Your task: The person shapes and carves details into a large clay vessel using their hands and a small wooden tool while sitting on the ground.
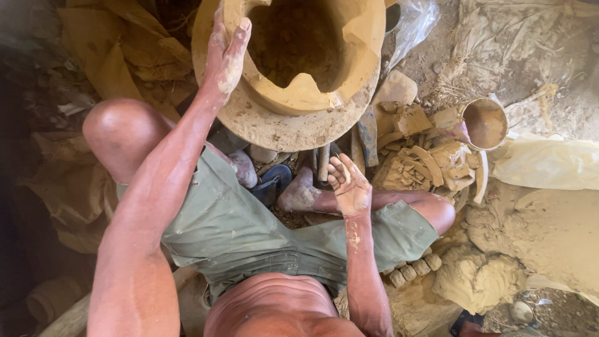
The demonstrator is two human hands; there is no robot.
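A large unfired clay stove [312, 68] with a thick rim and a notched opening stands on a round clay-caked base [281, 128] in front of my knees. My left hand [226, 53] lies flat against its left outer wall, fingers over the rim. Below the base, my right hand [349, 184] hovers palm up, fingers apart, holding nothing, near some wooden tool handles [324, 162]. Both hands are smeared with clay.
A heap of clay scraps and trimmed strips [424, 159] lies to the right, beside a small bowl of muddy water [485, 123]. A mound of soft clay [480, 278] sits at lower right. Plastic sheets [549, 162] and sacking [118, 43] cover the ground.
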